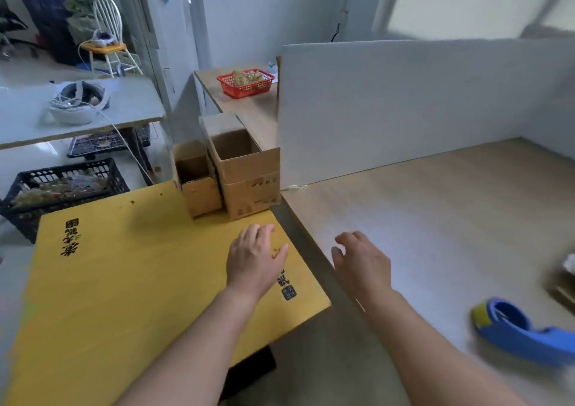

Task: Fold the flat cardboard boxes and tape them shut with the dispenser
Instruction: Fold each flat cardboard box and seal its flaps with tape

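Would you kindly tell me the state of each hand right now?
Left hand: open, holding nothing.
Right hand: open, loosely curled, holding nothing.

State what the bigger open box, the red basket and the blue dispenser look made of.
Box: brown cardboard, matte, with raw flap edges. Basket: likely plastic, glossy red moulded mesh. Dispenser: probably plastic, smooth blue with a yellow part, though it is blurred.
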### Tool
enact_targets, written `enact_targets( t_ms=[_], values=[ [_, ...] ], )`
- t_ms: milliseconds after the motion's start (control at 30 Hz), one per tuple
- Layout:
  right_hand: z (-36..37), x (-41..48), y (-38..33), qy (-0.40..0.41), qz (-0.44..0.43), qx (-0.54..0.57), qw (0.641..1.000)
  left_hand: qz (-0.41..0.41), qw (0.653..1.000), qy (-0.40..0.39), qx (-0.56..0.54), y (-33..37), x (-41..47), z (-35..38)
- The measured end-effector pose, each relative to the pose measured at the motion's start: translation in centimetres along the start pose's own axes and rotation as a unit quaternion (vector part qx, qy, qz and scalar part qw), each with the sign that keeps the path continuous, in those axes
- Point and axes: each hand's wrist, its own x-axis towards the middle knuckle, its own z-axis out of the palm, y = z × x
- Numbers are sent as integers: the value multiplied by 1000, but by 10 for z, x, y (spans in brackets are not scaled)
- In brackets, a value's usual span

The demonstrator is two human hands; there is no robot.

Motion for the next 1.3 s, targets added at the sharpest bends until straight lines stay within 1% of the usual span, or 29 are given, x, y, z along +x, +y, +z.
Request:
enact_targets(
  t_ms=[200,333,433,500,667,867,1100,1300],
  values=[
    [-46,-81,131,25,92,-8,995,95,994,-50,5,126,-52,47],
    [-69,-137,213,52,158,-26,986,167,981,-96,-1,209,-89,86],
    [-87,-174,269,68,210,-37,975,215,969,-121,-8,270,-114,112],
    [-97,-190,296,76,234,-39,968,230,964,-133,-16,299,-122,122],
    [-124,-227,372,125,321,-27,939,296,939,-171,-31,384,-136,156],
    [-137,-235,439,122,417,-19,900,371,901,-226,-11,465,-120,196],
    [-157,-210,516,112,504,-1,856,382,880,-281,-17,554,-69,248],
    [-170,-166,582,118,553,-10,824,388,869,-305,44,600,-35,302]
  ],
)
